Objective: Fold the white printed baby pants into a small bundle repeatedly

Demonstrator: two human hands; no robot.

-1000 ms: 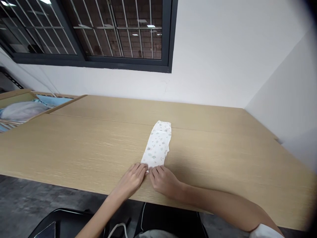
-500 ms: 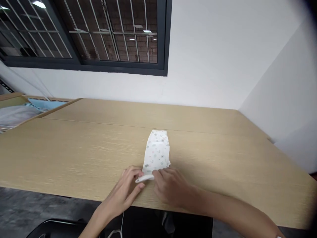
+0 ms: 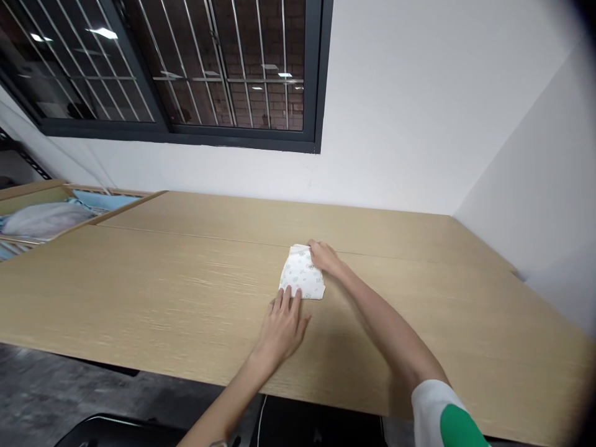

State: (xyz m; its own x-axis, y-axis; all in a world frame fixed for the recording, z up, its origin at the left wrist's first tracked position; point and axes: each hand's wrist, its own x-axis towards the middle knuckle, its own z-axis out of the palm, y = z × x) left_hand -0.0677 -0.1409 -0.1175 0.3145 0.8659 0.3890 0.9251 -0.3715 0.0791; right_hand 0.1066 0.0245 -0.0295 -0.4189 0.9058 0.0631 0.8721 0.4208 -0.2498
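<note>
Nearest you, your left hand [image 3: 282, 326] rests with its fingers slightly spread on the near edge of the folded printed cloth [image 3: 300, 273], which lies on the wooden bench [image 3: 177, 292]. Your right hand [image 3: 325, 257] touches the cloth's far right corner; whether its fingers pinch it, I cannot tell. Beyond stands a barred window [image 3: 242, 138].

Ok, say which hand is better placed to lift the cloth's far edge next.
Probably the right hand: it touches the far-right corner of the printed white cloth; the left hand rests at the near edge.
</note>
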